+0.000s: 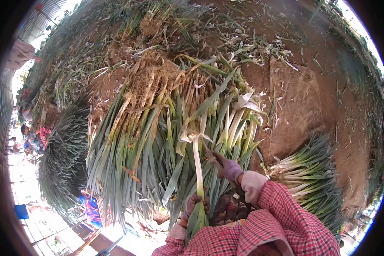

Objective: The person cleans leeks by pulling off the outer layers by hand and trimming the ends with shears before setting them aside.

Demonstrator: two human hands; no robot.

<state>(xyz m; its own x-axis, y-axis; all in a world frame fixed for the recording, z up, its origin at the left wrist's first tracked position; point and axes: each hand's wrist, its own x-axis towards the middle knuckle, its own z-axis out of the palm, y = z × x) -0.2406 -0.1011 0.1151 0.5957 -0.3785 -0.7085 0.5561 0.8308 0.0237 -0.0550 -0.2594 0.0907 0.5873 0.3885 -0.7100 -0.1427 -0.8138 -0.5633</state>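
Observation:
My left hand (195,205), in a dirty glove, is wrapped round the green part of a leek (198,166) low in the view, close to my body. The leek's white stalk points away from me, with loose peeled skin at its far end. My right hand (229,169), in a purplish glove, is closed just right of the stalk. A thin, narrow shape extends from its fingers toward the stalk's far end; I cannot make out what it is. Beneath and beyond both hands spreads a pile of untrimmed leeks (132,123) with brown roots and dry leaves.
Cleaned leeks (301,173) lie at right beside a brown sheet (292,106) on the soil. A heap of green leeks (66,158) stands at left, near a crate (102,209). Leaf scraps (243,36) litter the ground. Another person's sleeve (20,54) shows at upper left.

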